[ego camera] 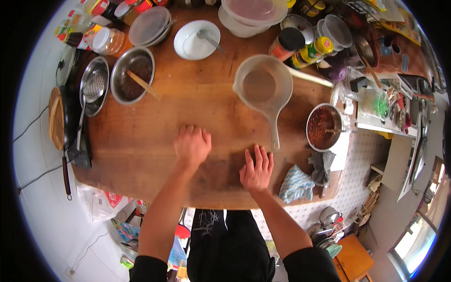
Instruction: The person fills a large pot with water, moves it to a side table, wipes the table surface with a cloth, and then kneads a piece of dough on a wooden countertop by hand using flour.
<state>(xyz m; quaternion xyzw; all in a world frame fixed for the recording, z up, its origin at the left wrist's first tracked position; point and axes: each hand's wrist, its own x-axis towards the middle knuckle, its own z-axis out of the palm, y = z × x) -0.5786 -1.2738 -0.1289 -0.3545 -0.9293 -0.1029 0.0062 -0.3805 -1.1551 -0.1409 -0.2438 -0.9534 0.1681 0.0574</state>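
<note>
My left hand (193, 145) rests on the wooden table (158, 141) near its middle, fingers curled under, with no object showing in it. Further right my right hand (257, 169) lies palm down with its fingers apart and holds nothing. Just beyond its fingertips is the handle end of a translucent plastic ladle (262, 84). A blue and white cloth (297, 185) lies to the right of that hand, beside a grey cloth (321, 167). A metal pot of dark red sauce (322, 128) stands at the right. At the upper left a steel bowl (133, 75) holds wooden chopsticks (141, 83).
A white bowl with a spoon (196, 39) stands at the far side, near a lidded plastic container (253, 14). Jars and bottles crowd both far corners. A skimmer (93, 88) lies in a metal dish at the left, next to a wok (70, 116). A knife (324, 190) lies at the right edge.
</note>
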